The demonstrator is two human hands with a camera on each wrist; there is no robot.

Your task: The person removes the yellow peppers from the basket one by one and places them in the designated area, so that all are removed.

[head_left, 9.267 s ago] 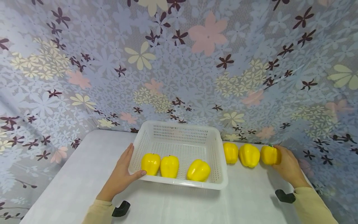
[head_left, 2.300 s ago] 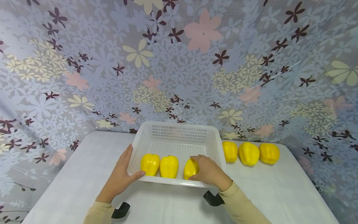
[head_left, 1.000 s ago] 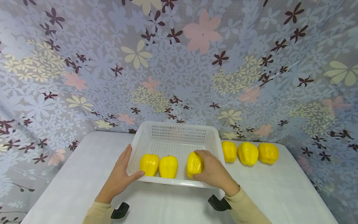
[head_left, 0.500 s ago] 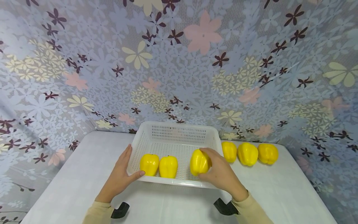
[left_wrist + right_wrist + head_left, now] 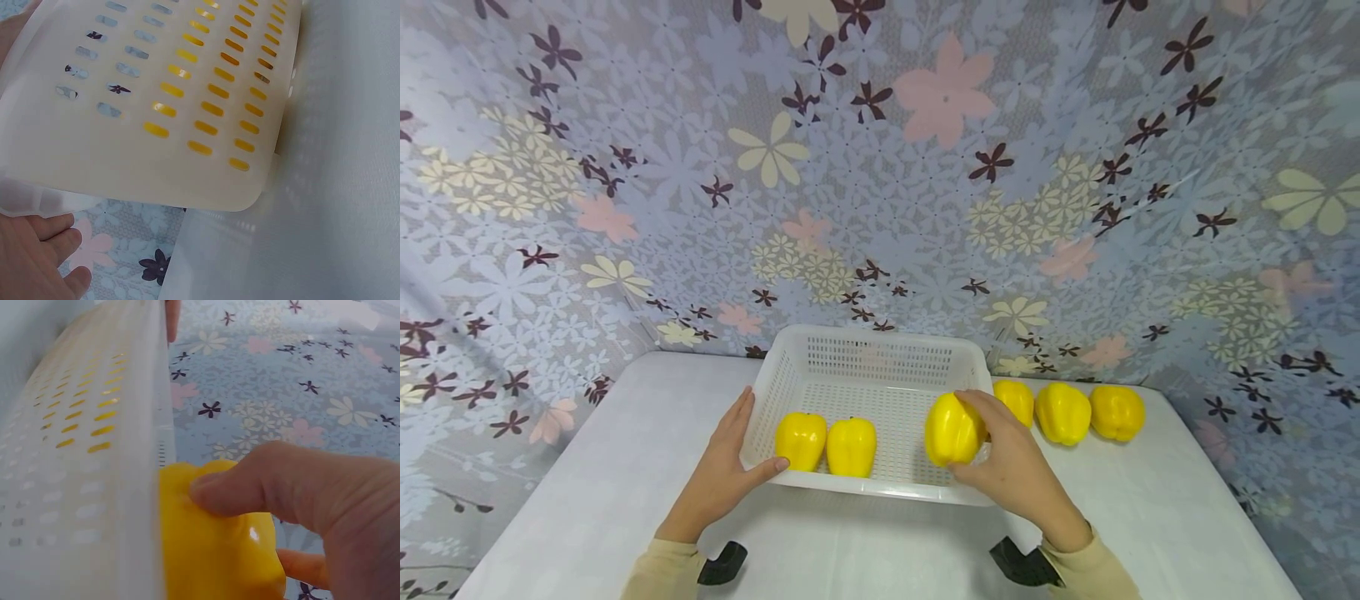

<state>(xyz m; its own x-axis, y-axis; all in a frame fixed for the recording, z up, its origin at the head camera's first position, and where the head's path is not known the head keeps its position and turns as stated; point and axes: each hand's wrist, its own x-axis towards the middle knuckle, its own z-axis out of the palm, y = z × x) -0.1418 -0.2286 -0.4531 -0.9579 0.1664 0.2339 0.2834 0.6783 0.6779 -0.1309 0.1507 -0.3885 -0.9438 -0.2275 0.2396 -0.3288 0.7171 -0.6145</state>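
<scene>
And I've my right hand (image 5: 1013, 462) clamped round a yellow pepper (image 5: 951, 429) at the white basket (image 5: 880, 488)'s right end; left hand (image 5: 718, 475) straight-fingered against its left side, well apart from that pepper!

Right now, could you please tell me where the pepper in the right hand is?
In the head view, the held yellow pepper is at the right side of the white basket, right of two other peppers inside.

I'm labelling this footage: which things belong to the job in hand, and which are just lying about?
In the job:
yellow pepper in the right hand
white basket, touched by the left hand
two yellow peppers inside it
three yellow peppers beside it, probably

Seemingly just there:
table, patterned backdrop, black wrist pieces
</scene>
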